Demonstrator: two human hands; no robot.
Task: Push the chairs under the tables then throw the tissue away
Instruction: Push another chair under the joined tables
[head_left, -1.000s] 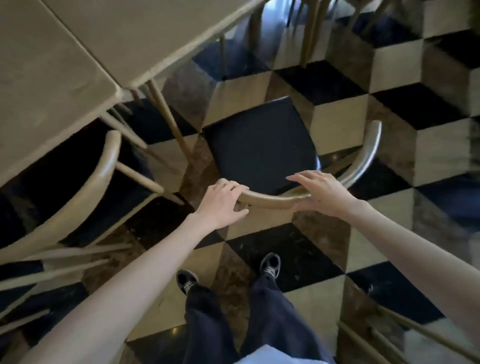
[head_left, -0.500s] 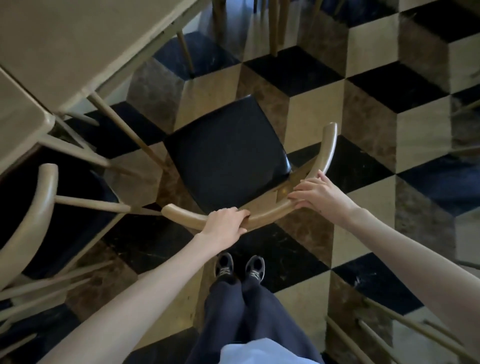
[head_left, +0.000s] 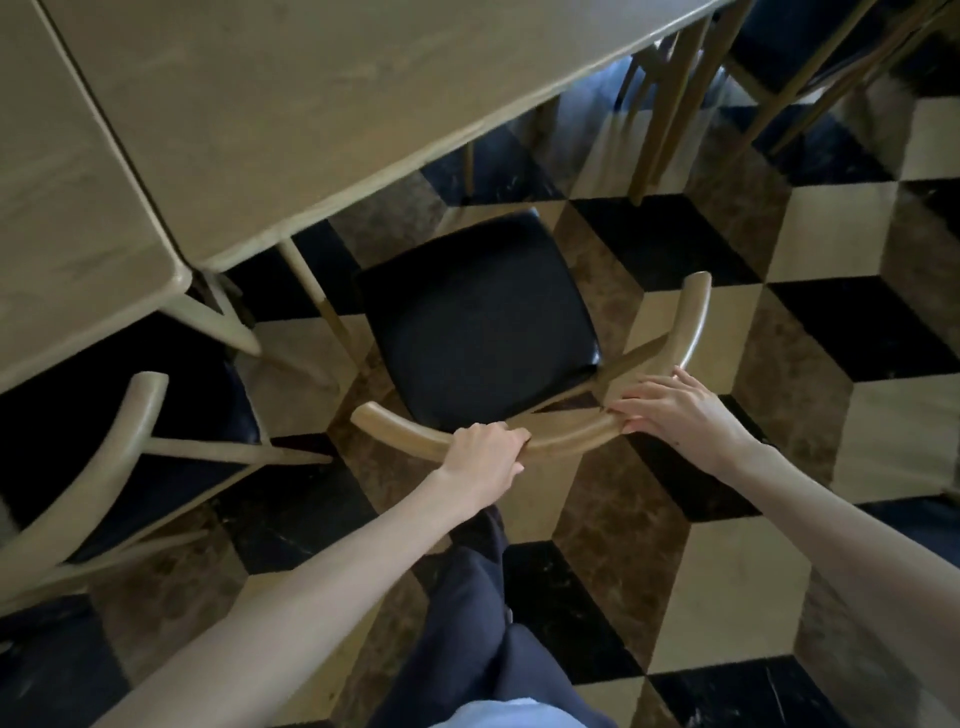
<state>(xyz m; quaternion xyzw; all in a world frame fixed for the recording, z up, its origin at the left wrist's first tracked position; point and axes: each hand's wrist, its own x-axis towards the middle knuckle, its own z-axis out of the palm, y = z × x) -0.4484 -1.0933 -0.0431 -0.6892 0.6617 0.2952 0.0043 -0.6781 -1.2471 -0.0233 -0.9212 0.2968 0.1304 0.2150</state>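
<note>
The curved wooden backrest (head_left: 566, 436) of the chair (head_left: 478, 322) is being gripped: the left hand (head_left: 485, 457) is being closed around it, while the right hand (head_left: 675, 410) is being laid over it with fingers only loosely bent. The black seat is being kept just beside the table (head_left: 311, 104) edge, not yet under it.

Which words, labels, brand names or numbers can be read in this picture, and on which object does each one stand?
None: no readable text appears anywhere in the view.
The tables show only plain wood grain.
The chair held by the left hand and right hand has a plain black seat and a bare wooden backrest.
The floor carries only a checkered pattern.
</note>
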